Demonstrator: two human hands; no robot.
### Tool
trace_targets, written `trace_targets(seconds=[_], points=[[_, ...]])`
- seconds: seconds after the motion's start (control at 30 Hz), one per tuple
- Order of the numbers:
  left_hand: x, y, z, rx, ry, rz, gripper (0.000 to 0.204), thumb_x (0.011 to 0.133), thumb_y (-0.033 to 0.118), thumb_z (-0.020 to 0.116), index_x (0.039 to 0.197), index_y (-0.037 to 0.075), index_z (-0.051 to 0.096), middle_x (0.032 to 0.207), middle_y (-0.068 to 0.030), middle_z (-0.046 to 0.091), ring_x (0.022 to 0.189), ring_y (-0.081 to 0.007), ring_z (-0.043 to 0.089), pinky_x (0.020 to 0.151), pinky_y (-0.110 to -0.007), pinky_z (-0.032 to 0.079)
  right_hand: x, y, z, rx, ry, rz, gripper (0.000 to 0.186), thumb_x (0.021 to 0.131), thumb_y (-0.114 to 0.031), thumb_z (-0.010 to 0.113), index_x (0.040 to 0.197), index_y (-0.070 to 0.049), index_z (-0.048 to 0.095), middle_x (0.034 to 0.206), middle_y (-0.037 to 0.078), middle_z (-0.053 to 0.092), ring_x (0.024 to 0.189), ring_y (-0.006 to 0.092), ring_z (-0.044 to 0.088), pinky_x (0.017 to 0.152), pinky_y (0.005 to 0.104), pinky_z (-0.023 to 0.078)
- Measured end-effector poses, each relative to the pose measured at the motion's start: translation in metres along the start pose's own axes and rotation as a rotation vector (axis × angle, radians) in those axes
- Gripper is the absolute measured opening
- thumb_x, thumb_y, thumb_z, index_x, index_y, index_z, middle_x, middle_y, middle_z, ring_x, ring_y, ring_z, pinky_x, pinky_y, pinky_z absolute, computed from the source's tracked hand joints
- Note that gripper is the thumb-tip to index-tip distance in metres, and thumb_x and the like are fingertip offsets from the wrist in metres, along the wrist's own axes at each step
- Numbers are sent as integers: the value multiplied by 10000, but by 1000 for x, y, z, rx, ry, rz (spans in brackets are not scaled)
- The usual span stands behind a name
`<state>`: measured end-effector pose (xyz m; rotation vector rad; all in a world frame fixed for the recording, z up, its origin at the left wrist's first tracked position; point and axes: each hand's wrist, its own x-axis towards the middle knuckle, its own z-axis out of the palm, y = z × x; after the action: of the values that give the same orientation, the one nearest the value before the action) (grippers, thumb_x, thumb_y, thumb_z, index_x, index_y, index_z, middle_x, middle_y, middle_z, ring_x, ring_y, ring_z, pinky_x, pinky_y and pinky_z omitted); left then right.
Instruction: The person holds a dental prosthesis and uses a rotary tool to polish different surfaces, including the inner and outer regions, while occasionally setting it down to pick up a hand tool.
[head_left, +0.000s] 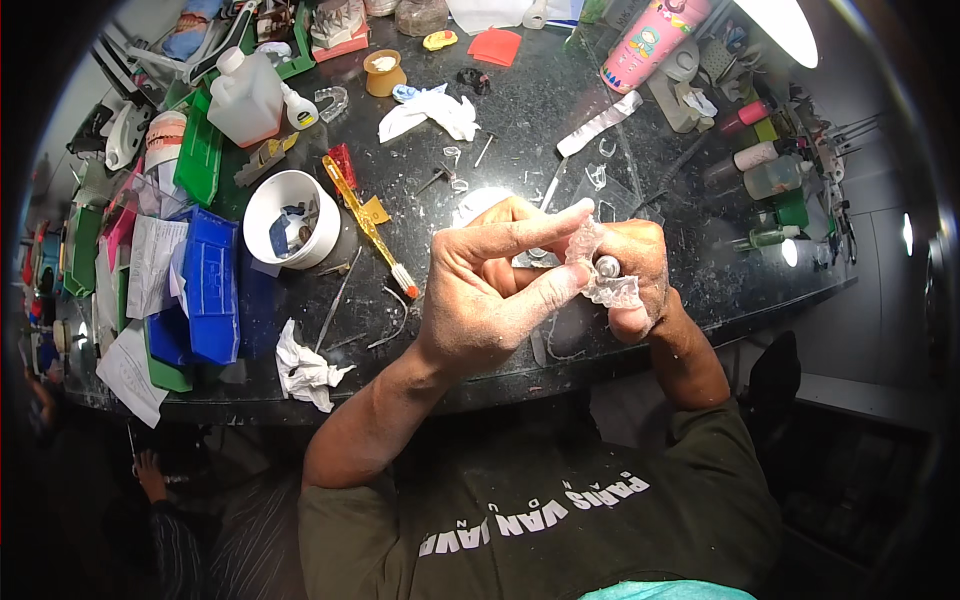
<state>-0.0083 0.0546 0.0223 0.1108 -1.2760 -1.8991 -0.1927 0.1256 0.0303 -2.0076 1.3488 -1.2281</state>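
Note:
My left hand (490,285) pinches a clear, arch-shaped dental appliance (612,291) between thumb and fingertips, above the dark bench. Its surface looks rough and dusty. Closed close against it, my right hand (640,262) grips what looks like a handpiece (607,266). Only the tool's rounded metal nose shows between the fingers and the appliance; the rest is hidden by the hand. Pale dust coats the fingers of both hands.
A white tub (292,218) with dark pieces stands left of my hands, beside a yellow toothbrush (368,220). Blue bins (212,285) line the left. Crumpled tissue (305,368) lies near the front edge. A pink tumbler (652,42) and several bottles (772,180) stand right.

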Motion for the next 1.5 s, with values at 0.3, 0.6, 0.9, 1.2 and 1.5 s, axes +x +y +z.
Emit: trace_targets(seconds=[0.3,0.6,0.9,1.2,1.5], points=[[2,15,5,87,118,-94,451,803,-164,678,1237,-63,612,1022,-123,654,1005,-164,634,880,-288,564,-4,7,-16,-58,-61,20,882,729,-912,458,728,-30,499,565,61,434,480,204,495,461,336,388],[0,-2,6,-133,83,-141,339,832,-84,704,1165,-46,652,1068,-149,694,1017,-202,678,890,-327,585,1,8,-11,-26,-31,-47,957,714,-899,494,928,22,641,793,133,657,695,270,687,617,341,519],[-4,-7,0,-382,59,-263,370,858,-105,644,1221,-38,622,1164,-237,654,1071,-264,665,903,-370,585,1,10,-11,-42,-5,-39,960,714,-913,470,916,11,639,777,121,640,662,266,663,607,342,509],[-5,-8,0,-353,54,-257,304,858,-105,650,1153,-34,665,1113,-190,659,1015,-241,674,872,-351,591,3,7,-12,-89,-65,-31,899,719,-910,473,826,-32,633,719,95,602,613,261,632,559,339,476],[-4,-8,-2,-289,18,-249,317,844,-111,661,1156,-54,663,1088,-164,654,1033,-227,655,881,-335,567,1,10,-11,-75,-78,-43,892,737,-897,469,849,-29,641,725,107,617,609,278,643,565,349,494]])
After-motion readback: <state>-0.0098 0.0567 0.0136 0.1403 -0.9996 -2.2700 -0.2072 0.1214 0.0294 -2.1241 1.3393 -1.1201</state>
